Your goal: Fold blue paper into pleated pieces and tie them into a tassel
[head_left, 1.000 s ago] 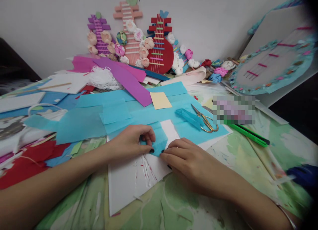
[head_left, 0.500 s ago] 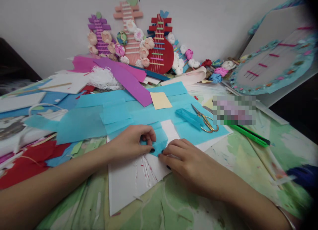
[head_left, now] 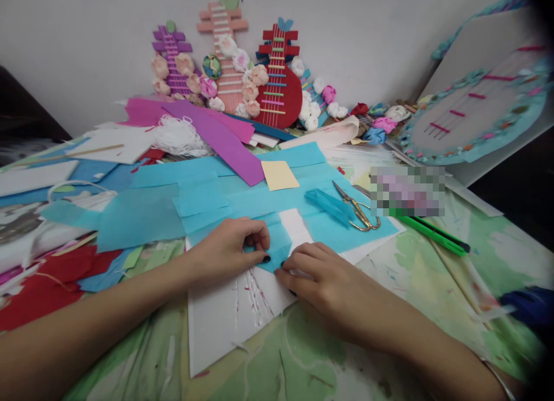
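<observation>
A small piece of thin blue paper [head_left: 277,252] lies between my hands over a white board [head_left: 216,326]. My left hand [head_left: 240,242] is closed, thumb and fingers pinching the left part of this blue paper. My right hand [head_left: 314,271] is closed too, its fingertips at the paper's lower right corner. Just beyond, larger blue sheets [head_left: 255,202] spread over the board, with a white strip [head_left: 295,225] showing between them. Gold-handled scissors [head_left: 361,213] and a folded blue paper strip [head_left: 328,206] rest on the sheets to the right.
A cream paper square [head_left: 280,175] and a purple strip [head_left: 225,144] lie on the blue sheets. Behind stand paper instruments, including a red one [head_left: 281,95], and a bundle of white string [head_left: 179,137]. A green cutter [head_left: 433,233] lies right; red scraps [head_left: 56,285] lie left.
Both hands stay almost in place on the blue paper, with only tiny finger shifts. The other things keep their places.
</observation>
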Demonstrator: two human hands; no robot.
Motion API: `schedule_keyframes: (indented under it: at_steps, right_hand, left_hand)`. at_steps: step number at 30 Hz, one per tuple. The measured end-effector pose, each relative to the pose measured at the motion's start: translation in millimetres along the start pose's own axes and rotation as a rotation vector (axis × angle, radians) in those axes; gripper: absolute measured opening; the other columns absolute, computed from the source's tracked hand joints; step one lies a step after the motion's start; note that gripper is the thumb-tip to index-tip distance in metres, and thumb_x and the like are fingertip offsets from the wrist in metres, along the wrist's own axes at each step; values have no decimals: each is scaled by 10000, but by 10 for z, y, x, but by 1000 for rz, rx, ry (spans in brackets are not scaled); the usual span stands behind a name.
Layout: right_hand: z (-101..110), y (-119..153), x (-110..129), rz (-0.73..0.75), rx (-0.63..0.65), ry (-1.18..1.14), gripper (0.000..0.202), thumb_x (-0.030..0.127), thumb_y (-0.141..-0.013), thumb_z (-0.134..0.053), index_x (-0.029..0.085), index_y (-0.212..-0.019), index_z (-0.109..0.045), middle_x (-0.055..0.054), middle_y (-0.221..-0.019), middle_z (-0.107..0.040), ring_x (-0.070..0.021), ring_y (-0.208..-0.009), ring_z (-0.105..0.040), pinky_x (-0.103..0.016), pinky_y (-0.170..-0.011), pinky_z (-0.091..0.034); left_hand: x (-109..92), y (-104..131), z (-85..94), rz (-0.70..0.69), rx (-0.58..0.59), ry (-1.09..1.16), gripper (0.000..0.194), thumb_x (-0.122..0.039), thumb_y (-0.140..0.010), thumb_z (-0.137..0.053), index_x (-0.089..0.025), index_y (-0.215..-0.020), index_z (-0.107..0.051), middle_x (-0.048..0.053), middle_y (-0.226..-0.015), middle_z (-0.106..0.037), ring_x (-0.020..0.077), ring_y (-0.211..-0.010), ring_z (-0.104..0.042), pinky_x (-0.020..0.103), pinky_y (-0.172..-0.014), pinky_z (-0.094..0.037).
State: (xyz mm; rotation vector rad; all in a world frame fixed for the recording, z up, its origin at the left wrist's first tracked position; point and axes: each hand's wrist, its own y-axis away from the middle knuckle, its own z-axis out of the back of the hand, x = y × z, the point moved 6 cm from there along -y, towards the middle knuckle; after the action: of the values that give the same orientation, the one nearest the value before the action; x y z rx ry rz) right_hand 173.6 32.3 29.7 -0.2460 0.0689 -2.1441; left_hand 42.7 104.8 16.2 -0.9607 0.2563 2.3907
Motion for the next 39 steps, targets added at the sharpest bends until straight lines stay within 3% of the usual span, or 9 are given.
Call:
schedule_keyframes:
  at_steps: [7, 22, 31, 39]
  right_hand:
    - [20, -2, -13, 10, -15, -13, 221, 120, -934, -426, 115, -1038, -620, -98, -959, -612, -201, -955, -509, -359, -835, -413]
    - [65, 9, -25, 20, -59, -45, 166, 96, -879, -516, 134, -991, -633, -100, -935, -662, -190, -944, -555, -340, -826, -429]
    - [61, 26, -14, 36, 15, -37, 236, 123, -908, -472, 172, -1092, -611, -88, -965, -641, -206, -1000, -530, -373, -876, -400]
    - [46, 13, -18, 29, 2, -39, 234, 113, -911, -459, 154, -1081, -615, -90, -951, -636, -201, -975, -534, -362, -860, -406]
  left_hand:
    - [-32, 5, -2, -75, 27, -32, 147, -130, -732, -537, -190, -712, -670, -24, -689, -647, 110, -647, -542, 222, -626, -407]
    - [-88, 31, 18, -185, 47, -29, 142, -138, -752, -579, -196, -742, -708, 8, -757, -653, 127, -741, -588, 225, -666, -437]
    - [-127, 35, 1, -193, 35, -67, 123, -134, -753, -571, -189, -737, -680, 0, -739, -633, 128, -742, -566, 234, -672, -416]
    - [-120, 31, 1, -191, 49, -79, 120, -145, -757, -566, -192, -734, -674, -1, -742, -637, 128, -739, -560, 232, -665, -412]
